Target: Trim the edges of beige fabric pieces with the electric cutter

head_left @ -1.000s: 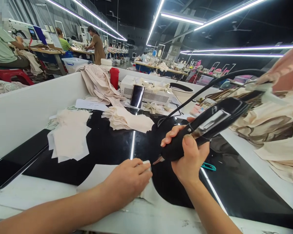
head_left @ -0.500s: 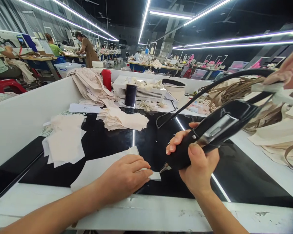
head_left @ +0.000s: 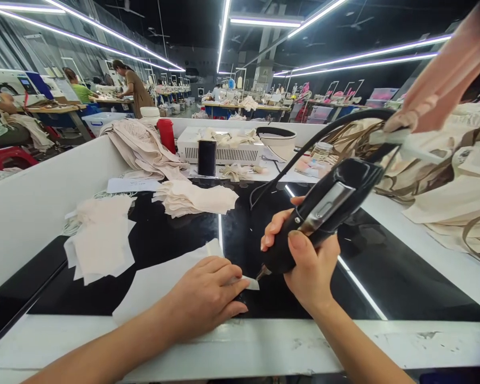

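Note:
My right hand [head_left: 310, 261] is wrapped around a black corded hand tool [head_left: 324, 205] with a silver switch plate and a pointed metal tip. The tip points down at the end of a narrow strip on the white fabric piece [head_left: 152, 282]; I cannot tell whether they touch. My left hand [head_left: 210, 293] lies flat over that fabric, fingers stretched toward the strip and thumb apart, pressing it on the glossy black board [head_left: 248, 250]. Farther back lies a stack of cream fabric pieces [head_left: 200, 198], and another pale stack [head_left: 104, 234] is to the left.
Pink cloth [head_left: 436, 96] hangs at the upper right by the tool's black cord [head_left: 324, 133]. A phone [head_left: 207, 158] leans against a white vented box [head_left: 240, 152]. Beige fabric [head_left: 456, 229] is piled at right. A black slab [head_left: 20, 288] lies at left. People work at machines beyond.
The view has shifted slightly. The tool's upper end has swung left, with the pink cloth moving left too. My left thumb has spread away from the fingers.

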Tool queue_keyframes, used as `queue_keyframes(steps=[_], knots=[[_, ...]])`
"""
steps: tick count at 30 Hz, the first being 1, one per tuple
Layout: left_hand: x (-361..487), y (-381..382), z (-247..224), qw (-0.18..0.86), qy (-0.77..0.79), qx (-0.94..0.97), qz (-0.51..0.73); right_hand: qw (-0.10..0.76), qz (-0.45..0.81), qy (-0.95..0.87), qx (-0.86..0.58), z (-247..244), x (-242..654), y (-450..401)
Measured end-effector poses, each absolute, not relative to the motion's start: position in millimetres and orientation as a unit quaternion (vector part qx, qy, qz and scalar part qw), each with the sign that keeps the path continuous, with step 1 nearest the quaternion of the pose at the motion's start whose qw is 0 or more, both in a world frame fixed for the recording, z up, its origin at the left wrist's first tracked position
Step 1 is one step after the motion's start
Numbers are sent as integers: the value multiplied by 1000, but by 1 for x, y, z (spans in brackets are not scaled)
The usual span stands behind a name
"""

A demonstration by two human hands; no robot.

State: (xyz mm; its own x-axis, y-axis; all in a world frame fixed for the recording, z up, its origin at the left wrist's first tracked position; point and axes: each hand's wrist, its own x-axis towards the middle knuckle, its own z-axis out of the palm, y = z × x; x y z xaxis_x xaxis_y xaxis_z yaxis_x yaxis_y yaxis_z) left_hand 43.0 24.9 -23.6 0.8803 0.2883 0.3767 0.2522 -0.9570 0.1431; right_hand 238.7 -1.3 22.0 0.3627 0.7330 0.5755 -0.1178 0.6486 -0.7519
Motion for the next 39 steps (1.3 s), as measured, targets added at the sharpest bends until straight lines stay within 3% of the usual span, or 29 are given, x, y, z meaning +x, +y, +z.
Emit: queue_keyframes(steps=[39], knots=[[39,30,-27,76,125,969,200,768,269,-482,-324,21,237,-1]])
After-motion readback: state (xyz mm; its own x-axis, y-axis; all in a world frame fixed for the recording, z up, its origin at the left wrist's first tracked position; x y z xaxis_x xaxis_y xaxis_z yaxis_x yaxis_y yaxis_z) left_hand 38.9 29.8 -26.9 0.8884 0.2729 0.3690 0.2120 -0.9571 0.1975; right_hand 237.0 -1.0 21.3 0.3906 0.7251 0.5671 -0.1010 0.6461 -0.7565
